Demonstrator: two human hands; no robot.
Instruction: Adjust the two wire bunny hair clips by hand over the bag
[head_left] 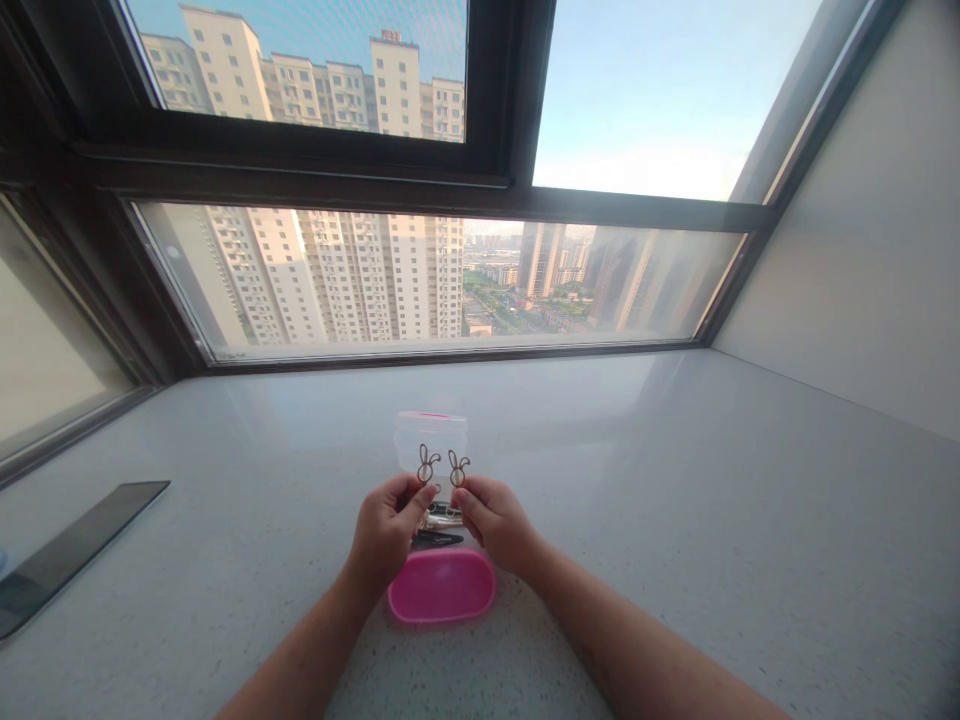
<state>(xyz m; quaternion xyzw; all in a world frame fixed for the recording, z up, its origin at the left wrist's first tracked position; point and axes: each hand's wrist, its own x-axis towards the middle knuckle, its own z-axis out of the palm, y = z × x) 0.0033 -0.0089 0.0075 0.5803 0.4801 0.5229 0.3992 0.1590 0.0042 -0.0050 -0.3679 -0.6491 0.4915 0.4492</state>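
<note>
My left hand pinches a small rabbit-shaped clip between thumb and fingers, its ears pointing up. My right hand holds a second rabbit-shaped clip the same way, close beside the first. Both hands hover just above a small pink box on the pale countertop. A dark hair clip and some metal clips lie in the box between my hands. The box's clear lid stands open behind the two rabbit clips.
A dark flat phone lies at the left edge of the countertop. A wide window with a dark frame runs along the back, and a white wall closes the right side.
</note>
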